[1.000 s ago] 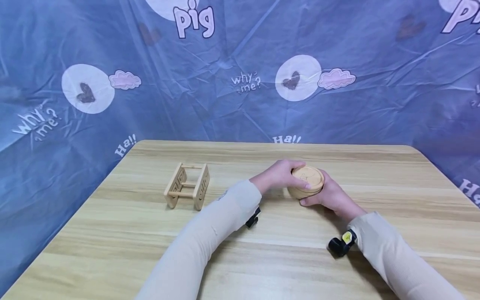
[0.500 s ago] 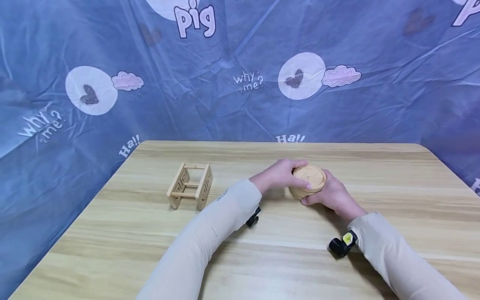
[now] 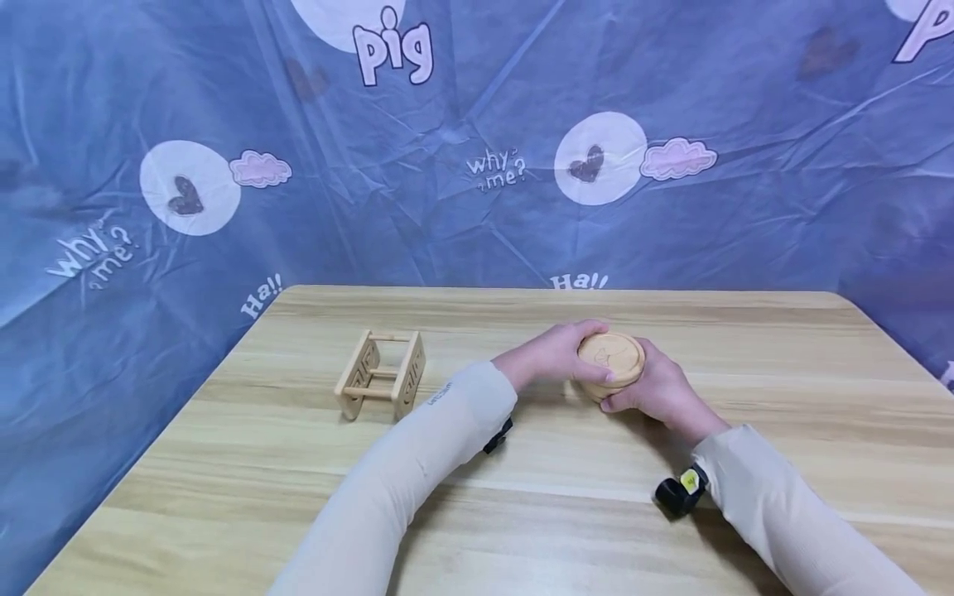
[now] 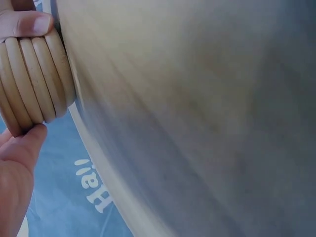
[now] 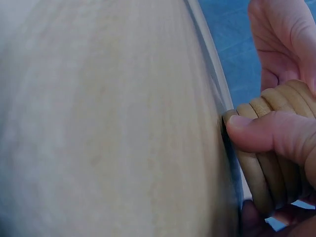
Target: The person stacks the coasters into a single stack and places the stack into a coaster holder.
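A stack of several round wooden coasters [image 3: 607,356] stands on the right half of the table, its top piece marked with a line drawing. From the left, my left hand [image 3: 553,354] grips the upper part, thumb on the near side and fingers round the far side. Lower on the right side, my right hand [image 3: 662,385] holds the same stack, thumb in front. In the left wrist view the coasters [image 4: 32,79] lie flat against one another, edges aligned. The right wrist view shows the coasters [image 5: 259,180] beneath a thumb. Most fingers behind the stack are hidden.
A wooden rack [image 3: 409,381] with two carved side panels joined by thin bars stands on the table left of the hands. The wood-grain table [image 3: 522,530] ends at a blue printed cloth [image 3: 417,207] hanging behind it.
Both hands keep their hold on the coasters, with hardly any movement. The whole head view has shifted slightly; the rack stands as before.
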A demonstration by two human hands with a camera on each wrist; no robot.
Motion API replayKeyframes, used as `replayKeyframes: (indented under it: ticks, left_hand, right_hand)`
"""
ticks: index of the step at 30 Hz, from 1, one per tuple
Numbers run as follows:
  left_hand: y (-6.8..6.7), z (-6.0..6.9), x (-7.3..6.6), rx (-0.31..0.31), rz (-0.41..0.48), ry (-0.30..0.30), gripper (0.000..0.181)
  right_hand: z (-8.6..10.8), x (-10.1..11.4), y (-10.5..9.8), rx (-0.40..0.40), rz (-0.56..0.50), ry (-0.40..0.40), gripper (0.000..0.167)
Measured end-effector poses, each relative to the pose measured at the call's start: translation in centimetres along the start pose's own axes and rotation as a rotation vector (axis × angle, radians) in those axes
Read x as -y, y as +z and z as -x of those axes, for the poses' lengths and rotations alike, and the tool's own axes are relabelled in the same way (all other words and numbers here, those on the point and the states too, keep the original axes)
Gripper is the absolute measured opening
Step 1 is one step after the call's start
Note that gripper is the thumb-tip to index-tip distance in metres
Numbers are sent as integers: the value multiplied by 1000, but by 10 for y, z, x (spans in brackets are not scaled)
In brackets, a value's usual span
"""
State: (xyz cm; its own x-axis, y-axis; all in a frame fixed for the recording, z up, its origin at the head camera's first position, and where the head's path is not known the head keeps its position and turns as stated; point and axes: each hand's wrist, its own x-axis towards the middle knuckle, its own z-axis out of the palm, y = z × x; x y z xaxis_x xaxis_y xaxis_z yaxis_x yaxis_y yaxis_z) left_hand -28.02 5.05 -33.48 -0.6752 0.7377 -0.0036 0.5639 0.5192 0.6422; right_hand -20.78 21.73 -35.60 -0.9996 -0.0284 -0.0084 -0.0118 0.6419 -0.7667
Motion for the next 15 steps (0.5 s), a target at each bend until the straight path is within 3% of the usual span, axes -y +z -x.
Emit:
replayKeyframes:
  ticks: [7,15]
  left_hand:
    - [-2,5,2,-14,-17,13,79]
    - [-7,11,2,-11,-109,46,74]
  right_hand:
    - [2,-6,-1,0,-29,-186,97]
    - [1,-3,-1,-4,10,-187,98]
